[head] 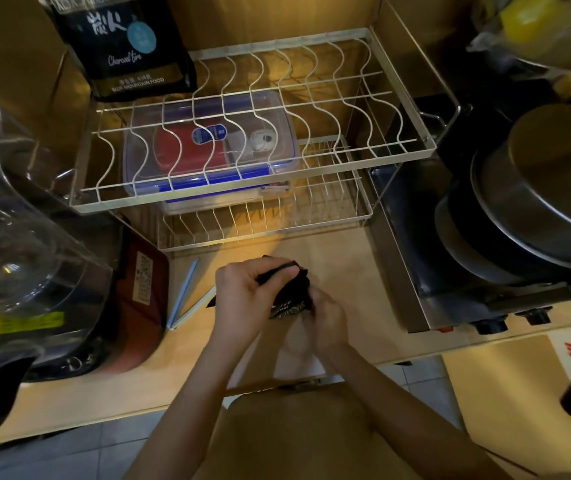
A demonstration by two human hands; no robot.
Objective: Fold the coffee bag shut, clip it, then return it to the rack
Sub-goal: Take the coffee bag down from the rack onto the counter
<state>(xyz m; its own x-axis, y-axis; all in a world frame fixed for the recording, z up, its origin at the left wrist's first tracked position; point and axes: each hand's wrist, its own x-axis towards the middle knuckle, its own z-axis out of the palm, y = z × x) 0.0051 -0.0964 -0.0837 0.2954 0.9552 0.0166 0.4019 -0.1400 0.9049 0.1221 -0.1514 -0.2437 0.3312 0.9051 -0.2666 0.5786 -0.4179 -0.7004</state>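
Note:
A small black coffee bag (291,299) with pale lettering is crumpled between both my hands above the wooden counter, in front of the rack. My left hand (246,296) grips its top, thumb pressed across the folded edge. My right hand (325,317) holds the bag's lower right side from beneath. A long pale blue clip (184,292) lies on the counter just left of my left hand. The two-tier white wire rack (311,98) stands behind, with a second, large black coffee bag (124,46) upright at its back left corner.
A clear lidded box (277,109) with blue latches holds a red packet on the lower tier. A glass jug and a dark red appliance (138,306) crowd the left. Stacked metal pots (536,202) on a stove fill the right. White paper (297,362) lies under my wrists.

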